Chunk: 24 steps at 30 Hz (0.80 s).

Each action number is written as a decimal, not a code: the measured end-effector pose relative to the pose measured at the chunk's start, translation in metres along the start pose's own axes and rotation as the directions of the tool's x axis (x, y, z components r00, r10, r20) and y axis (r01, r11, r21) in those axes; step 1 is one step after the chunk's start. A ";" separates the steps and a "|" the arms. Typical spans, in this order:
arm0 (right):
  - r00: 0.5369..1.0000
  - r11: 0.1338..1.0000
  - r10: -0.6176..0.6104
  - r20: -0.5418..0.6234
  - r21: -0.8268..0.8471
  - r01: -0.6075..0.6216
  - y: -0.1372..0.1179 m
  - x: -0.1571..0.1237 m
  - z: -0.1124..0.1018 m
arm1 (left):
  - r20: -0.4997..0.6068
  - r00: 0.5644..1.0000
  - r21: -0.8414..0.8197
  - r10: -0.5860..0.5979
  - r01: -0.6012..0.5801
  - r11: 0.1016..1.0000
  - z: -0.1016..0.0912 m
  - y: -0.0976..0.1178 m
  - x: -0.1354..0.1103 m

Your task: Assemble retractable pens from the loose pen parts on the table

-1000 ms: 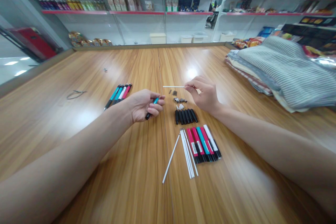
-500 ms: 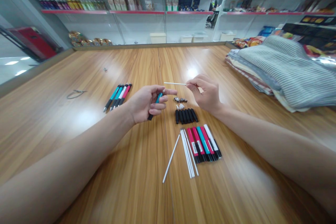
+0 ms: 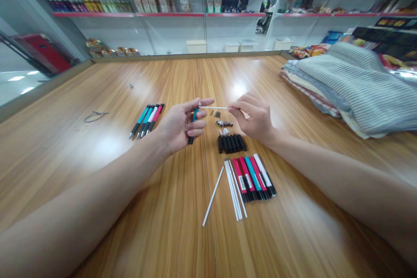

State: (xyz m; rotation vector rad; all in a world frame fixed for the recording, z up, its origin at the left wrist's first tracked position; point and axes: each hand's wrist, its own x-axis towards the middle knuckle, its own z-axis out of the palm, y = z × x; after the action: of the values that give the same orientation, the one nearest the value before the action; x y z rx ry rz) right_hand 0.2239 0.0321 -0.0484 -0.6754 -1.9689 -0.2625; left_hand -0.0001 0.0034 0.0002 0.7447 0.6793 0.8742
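My left hand is closed round a teal and black pen barrel, its top end pointing up and away. My right hand pinches a thin white refill held level, its tip touching the top of the barrel. Below the hands lie a row of black pen grips, small metal tips and springs, several white refills and several red, teal and white barrels.
Several assembled pens lie left of my left hand on the wooden table. Folded striped cloths are stacked at the right. A rubber band lies further left. Store shelves line the back.
My left hand has turned the barrel upright and raised it. My right hand brought the refill's tip from free in the air to the barrel's top end.
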 end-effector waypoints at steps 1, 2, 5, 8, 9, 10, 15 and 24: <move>1.000 1.000 0.008 -0.006 -0.002 -0.008 0.000 0.000 0.000 | 0.010 1.000 0.001 0.001 -0.001 1.000 0.001 -0.001 0.000; 1.000 1.000 0.015 -0.013 -0.004 -0.015 0.000 0.000 0.000 | 0.023 1.000 0.003 0.002 -0.002 1.000 0.001 -0.001 0.000; 0.999 1.000 0.027 -0.027 -0.008 -0.027 -0.001 0.000 -0.001 | 0.056 0.998 0.012 0.007 -0.007 1.000 0.001 -0.002 0.000; 0.998 0.999 0.044 -0.041 -0.015 -0.045 -0.002 0.001 -0.002 | 0.070 0.997 0.024 0.039 -0.041 0.999 0.001 -0.003 0.000; 0.997 0.998 0.055 -0.047 -0.015 -0.056 -0.002 0.002 -0.002 | 0.068 0.996 0.029 0.058 -0.060 0.998 0.002 -0.003 -0.001; 0.996 0.998 0.068 -0.053 -0.013 -0.069 -0.003 0.002 -0.002 | 0.064 0.995 0.036 0.079 -0.081 0.996 0.002 -0.005 -0.001; 0.982 0.983 0.178 -0.063 0.059 -0.174 -0.013 0.001 0.000 | 0.009 0.957 0.112 0.289 -0.288 0.951 0.005 -0.016 0.000; 0.905 0.877 0.424 -0.031 0.261 -0.402 -0.038 0.002 0.005 | -0.080 0.895 0.133 0.439 -0.427 0.894 0.007 -0.022 0.000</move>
State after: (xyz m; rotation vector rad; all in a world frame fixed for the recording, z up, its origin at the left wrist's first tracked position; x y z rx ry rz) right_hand 0.1983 0.0042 -0.0448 -0.8816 -1.6846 0.2135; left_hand 0.0147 -0.0086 -0.0132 0.9776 0.6726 1.3021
